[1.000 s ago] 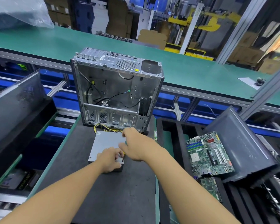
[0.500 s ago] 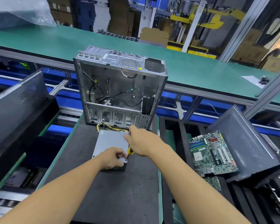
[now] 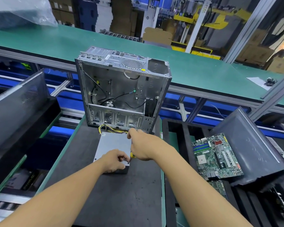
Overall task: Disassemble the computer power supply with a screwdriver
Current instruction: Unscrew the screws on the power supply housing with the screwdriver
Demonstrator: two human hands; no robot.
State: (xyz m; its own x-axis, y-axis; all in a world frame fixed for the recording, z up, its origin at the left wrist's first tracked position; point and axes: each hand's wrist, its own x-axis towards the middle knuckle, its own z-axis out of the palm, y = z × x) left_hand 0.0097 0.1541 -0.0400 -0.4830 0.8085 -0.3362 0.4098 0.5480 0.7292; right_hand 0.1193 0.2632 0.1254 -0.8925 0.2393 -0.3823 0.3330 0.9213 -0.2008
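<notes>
Working the near corner
the right hand (image 3: 143, 146) wraps the yellow-handled screwdriver (image 3: 132, 156); the left hand (image 3: 113, 161) clamps the flat grey metal power-supply box (image 3: 112, 144) beside its tip; a slip could jab those curled fingers

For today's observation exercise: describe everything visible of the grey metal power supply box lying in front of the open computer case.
The grey metal power supply box is a plain rectangular casing lying flat on the black mat. Yellow wires leave its far end, beside the open silver computer case. The left hand grips its near end; the right hand holds a yellow-handled screwdriver to its near right corner.
</notes>
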